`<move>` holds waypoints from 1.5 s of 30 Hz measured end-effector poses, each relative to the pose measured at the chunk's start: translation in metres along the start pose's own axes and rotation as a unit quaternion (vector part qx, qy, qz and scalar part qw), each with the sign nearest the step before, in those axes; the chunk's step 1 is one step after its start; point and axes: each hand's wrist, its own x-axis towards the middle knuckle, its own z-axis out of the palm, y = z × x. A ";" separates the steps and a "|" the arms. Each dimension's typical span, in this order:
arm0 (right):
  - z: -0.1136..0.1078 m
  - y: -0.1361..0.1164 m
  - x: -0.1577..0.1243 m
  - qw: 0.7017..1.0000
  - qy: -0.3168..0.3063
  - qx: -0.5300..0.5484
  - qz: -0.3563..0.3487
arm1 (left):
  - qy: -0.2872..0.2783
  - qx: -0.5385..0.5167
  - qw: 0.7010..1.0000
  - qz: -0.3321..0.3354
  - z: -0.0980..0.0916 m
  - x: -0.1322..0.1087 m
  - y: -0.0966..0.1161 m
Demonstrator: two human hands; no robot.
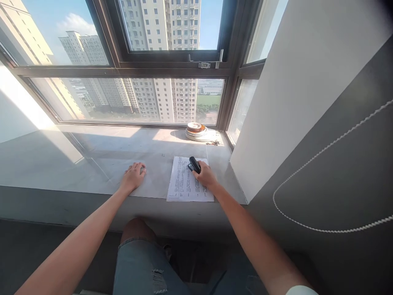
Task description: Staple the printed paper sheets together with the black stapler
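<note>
A black stapler (194, 164) is gripped in my right hand (205, 174), held over the upper right part of a printed sheet of paper (181, 184). The sheet lies on the grey window sill (147, 143), its lower edge at the sill's front edge. I cannot make out whether the stapler touches the paper. To the left of the sheet, my left hand (133, 175) rests on the bare sill, fingers loosely bent and thumb apart, with nothing in it.
Near the window corner, a stack of round plates or rolls (196, 132) stands on the sill, with small dark bits (214, 143) beside it. A white beaded cord (278, 192) hangs in a loop at the right. The dark window frame (172, 71) borders the sill's back.
</note>
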 end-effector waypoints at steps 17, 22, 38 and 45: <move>0.011 0.015 0.007 0.993 0.068 0.085 -0.046 | 0.048 -0.283 0.942 0.174 0.042 0.020 0.170; 0.008 0.028 0.010 0.979 0.068 0.192 -0.024 | 0.031 -0.335 0.934 0.122 0.074 0.021 0.171; 0.004 0.030 0.011 0.970 0.180 0.160 0.041 | 0.042 -0.500 0.865 -0.005 0.070 0.025 0.163; 0.001 0.023 0.002 0.994 0.057 0.083 -0.032 | 0.013 -0.563 0.826 -0.039 0.073 0.028 0.161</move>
